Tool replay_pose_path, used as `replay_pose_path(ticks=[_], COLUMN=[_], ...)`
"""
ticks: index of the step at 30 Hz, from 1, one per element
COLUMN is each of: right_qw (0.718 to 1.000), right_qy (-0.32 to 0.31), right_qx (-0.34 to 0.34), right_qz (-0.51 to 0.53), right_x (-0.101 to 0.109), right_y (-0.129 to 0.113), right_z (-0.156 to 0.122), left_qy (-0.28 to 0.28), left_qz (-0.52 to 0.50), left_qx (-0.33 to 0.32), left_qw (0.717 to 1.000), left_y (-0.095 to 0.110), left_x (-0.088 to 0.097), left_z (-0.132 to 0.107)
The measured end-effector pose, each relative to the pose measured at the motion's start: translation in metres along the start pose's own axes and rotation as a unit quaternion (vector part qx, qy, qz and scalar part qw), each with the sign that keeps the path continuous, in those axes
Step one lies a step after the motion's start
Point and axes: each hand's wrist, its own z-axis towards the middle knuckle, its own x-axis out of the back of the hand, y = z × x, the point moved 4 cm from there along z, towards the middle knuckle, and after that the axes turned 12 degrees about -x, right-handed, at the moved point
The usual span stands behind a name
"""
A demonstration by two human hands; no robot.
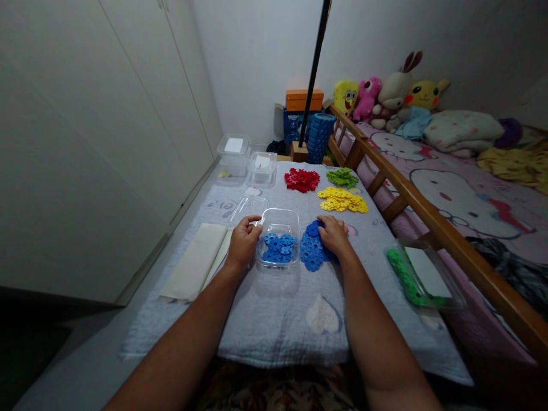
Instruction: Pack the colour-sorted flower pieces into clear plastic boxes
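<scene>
A clear plastic container stands at the middle of the cloth-covered table with several blue snowflake discs inside. My left hand grips its left rim between thumb and fingers. To the right of the container lies a loose pile of blue snowflake discs. My right hand is at the pile's upper right edge, fingers curled and closed on discs there; the hand hides part of the pile. Behind the container's left side lies a clear lid.
Red pieces, yellow discs and light green pieces lie in piles farther back. Lidded clear boxes stand at the back left. Folded cream cloth lies left, a box of green pieces right. A wooden bed rail borders the right side.
</scene>
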Motion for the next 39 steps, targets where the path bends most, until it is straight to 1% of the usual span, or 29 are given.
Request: replay_pose_path(ticks=[2,5,12,19,21,23,25,27,29,30,32,35,37,39], right_qw=[1.000,0.999,0.994,0.986,0.982,0.973,0.955,0.931,0.915,0.915,0.926,0.949,0.959,0.965], right_qy=[0.007,0.013,0.006,0.053,0.063,0.061,0.057,0.055,0.046,0.035,0.005,-0.015,-0.024,-0.041], right_qx=[-0.004,-0.028,-0.074,-0.108,-0.109,-0.100,-0.080,-0.045,0.000,0.024,0.075,0.149,0.178,0.188], right_qz=[-0.011,-0.012,0.077,0.117,0.144,0.198,0.279,0.359,0.401,0.401,0.369,0.278,0.221,0.181], right_x=[0.002,0.007,0.018,0.022,0.026,0.030,0.035,0.040,0.042,0.042,0.038,0.032,0.029,0.025], right_y=[0.001,0.005,0.015,0.026,0.029,0.027,0.020,0.006,-0.013,-0.024,-0.047,-0.075,-0.085,-0.090], right_z=[0.000,0.002,0.006,0.006,0.006,0.007,0.004,-0.003,-0.014,-0.021,-0.036,-0.055,-0.062,-0.064], left_qy=[0.001,0.001,-0.002,0.003,0.004,0.000,-0.003,-0.007,-0.009,-0.009,-0.007,-0.003,-0.004,-0.007], left_qz=[-0.003,-0.002,-0.001,-0.010,-0.016,-0.017,-0.015,-0.013,-0.012,-0.011,-0.012,-0.016,-0.016,-0.013], left_qx=[0.002,0.002,0.000,0.004,0.007,0.006,0.004,0.001,0.001,0.001,0.003,0.010,0.010,0.005], left_qw=[1.000,1.000,1.000,1.000,1.000,1.000,1.000,1.000,1.000,1.000,1.000,1.000,1.000,1.000], left_y=[0.000,-0.001,-0.001,0.002,0.002,0.002,0.000,-0.001,-0.003,-0.003,-0.003,-0.002,-0.001,0.000], left_x=[0.000,0.000,0.000,-0.001,-0.002,-0.002,-0.001,-0.001,-0.001,-0.001,-0.001,-0.001,-0.001,-0.002], left_z=[0.000,0.001,0.001,-0.001,-0.001,-0.001,-0.001,-0.001,0.000,0.000,0.000,0.000,0.000,0.000])
